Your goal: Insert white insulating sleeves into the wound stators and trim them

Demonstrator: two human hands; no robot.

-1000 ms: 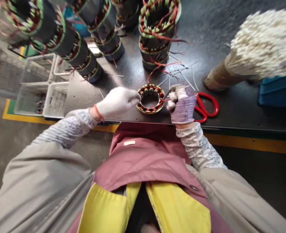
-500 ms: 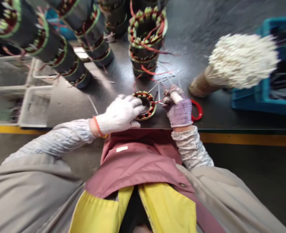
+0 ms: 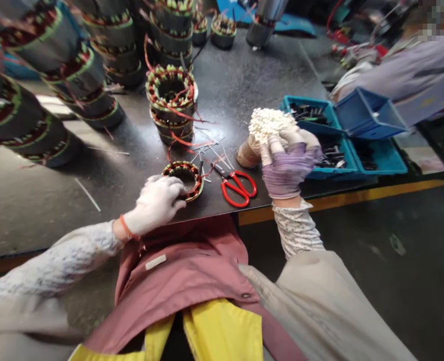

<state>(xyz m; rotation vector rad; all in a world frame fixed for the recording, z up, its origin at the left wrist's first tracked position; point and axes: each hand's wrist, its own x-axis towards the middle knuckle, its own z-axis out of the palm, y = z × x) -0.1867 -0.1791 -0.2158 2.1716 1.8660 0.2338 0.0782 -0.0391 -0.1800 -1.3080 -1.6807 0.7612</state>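
1. Left hand (image 3: 156,203): white knit glove with an orange band at the wrist; fingers curled and partly closed, lying across the near rim of the stator ring; firm grip or light steadying touch, impossible to tell from this view

2. Stator ring (image 3: 182,179): short wound core with red and green coils, lying flat on the black workbench (image 3: 222,65) close to its front edge; central hole facing up; thin red leads trailing from the far side

3. Right hand (image 3: 287,163): glove with a purple back and pale fingertips, raised above the bench, fingers closed firmly around the bundle of white sleeving (image 3: 270,125)

4. Bundle: many short white pieces packed tightly together, its lower end bound in brown paper wrapping (image 3: 248,153)

5. Just right of the ring: red-handled scissors (image 3: 239,188), lying unheld, blades toward the ring; loose thin pins (image 3: 210,152) scattered just beyond

6. Farther off: stacked stators (image 3: 171,103) on the bench; blue tray (image 3: 312,113) of dark parts; tilted blue bin (image 3: 368,114); co-worker's sleeve (image 3: 413,70) at upper right

7. State of the work: ring steadied under one hand, bundle lifted in the other; no white sleeving made out on the red leads; scissors within reach of the right hand
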